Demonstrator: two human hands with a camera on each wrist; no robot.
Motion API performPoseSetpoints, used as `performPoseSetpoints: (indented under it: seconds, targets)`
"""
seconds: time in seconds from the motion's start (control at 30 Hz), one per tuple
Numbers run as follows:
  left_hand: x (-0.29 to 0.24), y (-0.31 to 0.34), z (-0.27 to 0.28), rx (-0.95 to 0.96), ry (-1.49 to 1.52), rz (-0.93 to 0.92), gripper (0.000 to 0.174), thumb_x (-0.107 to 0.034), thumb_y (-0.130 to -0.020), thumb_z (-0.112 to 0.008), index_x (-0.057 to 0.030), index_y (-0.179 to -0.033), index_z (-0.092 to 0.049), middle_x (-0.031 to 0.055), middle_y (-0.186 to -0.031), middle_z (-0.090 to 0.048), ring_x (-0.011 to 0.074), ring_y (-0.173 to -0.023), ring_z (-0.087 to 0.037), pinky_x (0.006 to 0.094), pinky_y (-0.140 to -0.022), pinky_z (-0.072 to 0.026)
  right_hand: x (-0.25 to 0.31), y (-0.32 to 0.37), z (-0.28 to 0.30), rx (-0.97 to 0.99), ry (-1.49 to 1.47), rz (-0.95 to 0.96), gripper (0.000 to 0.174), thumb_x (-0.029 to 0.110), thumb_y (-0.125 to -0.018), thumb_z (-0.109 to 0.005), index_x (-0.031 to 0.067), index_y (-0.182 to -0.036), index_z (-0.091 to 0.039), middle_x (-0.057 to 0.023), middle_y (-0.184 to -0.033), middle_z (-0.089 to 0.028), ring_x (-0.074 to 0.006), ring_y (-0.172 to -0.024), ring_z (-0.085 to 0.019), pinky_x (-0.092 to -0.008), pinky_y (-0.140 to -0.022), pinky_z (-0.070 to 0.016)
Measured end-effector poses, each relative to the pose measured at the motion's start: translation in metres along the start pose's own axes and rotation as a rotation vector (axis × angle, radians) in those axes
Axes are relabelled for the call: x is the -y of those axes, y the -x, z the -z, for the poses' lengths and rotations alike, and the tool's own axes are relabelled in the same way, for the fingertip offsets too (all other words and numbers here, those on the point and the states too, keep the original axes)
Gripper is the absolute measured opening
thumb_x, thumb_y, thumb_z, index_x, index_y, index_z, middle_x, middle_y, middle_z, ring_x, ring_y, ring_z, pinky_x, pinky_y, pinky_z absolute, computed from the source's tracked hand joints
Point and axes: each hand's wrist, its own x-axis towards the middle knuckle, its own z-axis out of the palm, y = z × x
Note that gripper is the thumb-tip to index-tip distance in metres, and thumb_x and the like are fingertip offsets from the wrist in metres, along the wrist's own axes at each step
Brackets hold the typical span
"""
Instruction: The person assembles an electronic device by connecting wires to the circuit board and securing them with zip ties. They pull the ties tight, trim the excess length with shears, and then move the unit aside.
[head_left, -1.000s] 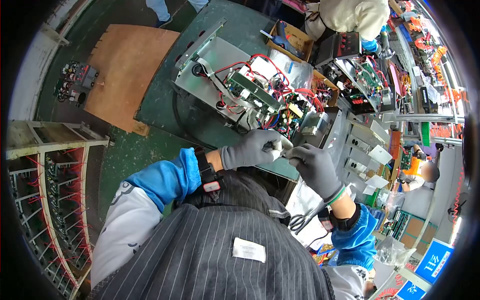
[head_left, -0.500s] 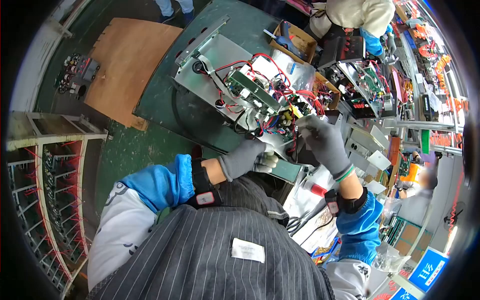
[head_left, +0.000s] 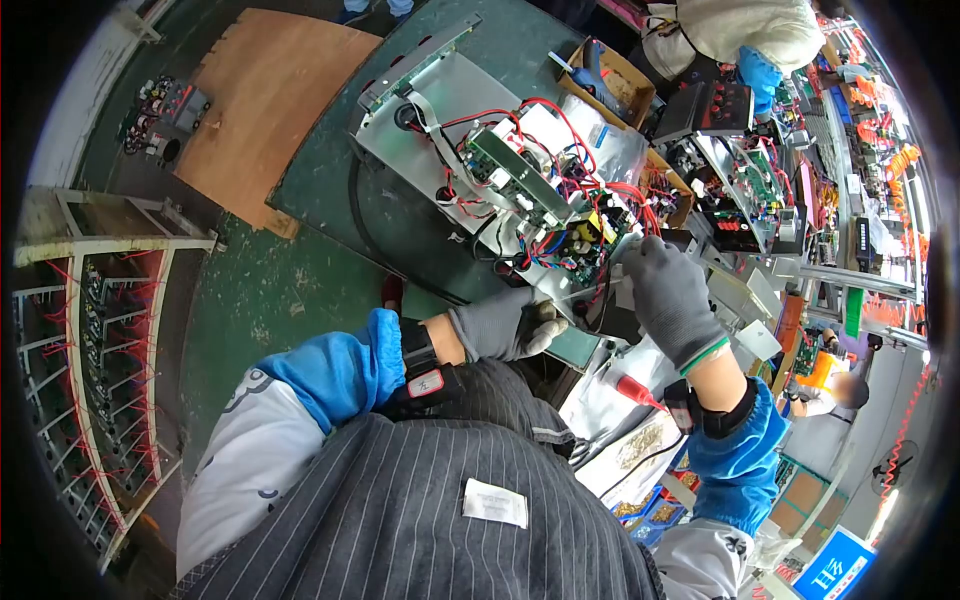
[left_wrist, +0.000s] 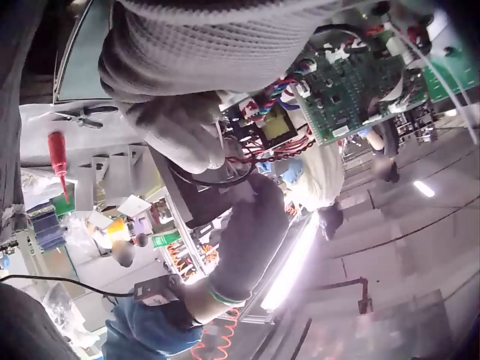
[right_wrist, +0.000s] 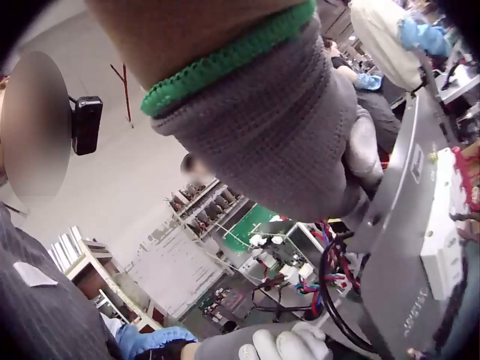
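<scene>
An opened metal chassis (head_left: 385, 135) with an upright green circuit board (head_left: 520, 180) and bundled red wires lies in front of the body. Close to its near edge, the left hand (head_left: 505, 325), gloved in grey, pinches a thin white strip (left_wrist: 220, 141) with curled fingers. The gloved right hand (head_left: 672, 300) is at the chassis's right end, fingers bent beside a black cable loop (left_wrist: 214, 182) and a grey panel (right_wrist: 397, 225). Whether those fingers grip the cable or only touch it is hidden.
A red-handled tool (head_left: 635, 390) lies on white sheeting below the right hand. Behind the chassis are a cardboard box (head_left: 625, 85) with a power tool and another opened unit (head_left: 735, 170). Wooden board (head_left: 265, 110) at left; wire-filled rack (head_left: 100, 350) at lower left. A person works at upper right.
The hands were together a second ago and have moved apart. The right hand has gone right and forward to the chassis's end; the left hand has dropped slightly, its thumb now closer to its fingers.
</scene>
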Motion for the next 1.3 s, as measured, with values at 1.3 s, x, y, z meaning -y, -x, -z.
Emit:
performPoseSetpoints:
  seconds: [1.3]
  targets:
    - [0.008, 0.027, -0.066, -0.088, -1.802, -1.100, 0.012, -0.007, -0.090, -0.072, -0.0020, -0.096, -0.064, 0.0096, -0.090, -0.069, 0.0166, -0.086, -0.068, 0.0323, -0.075, -0.0522, 0.003, 0.017, -0.015, -0.168, -0.816, 0.309, 0.024, 0.005, -0.086, -0.072, 0.0089, -0.109, -0.071, -0.0097, -0.100, -0.067, -0.0292, -0.093, -0.068, -0.0380, -0.079, -0.0549]
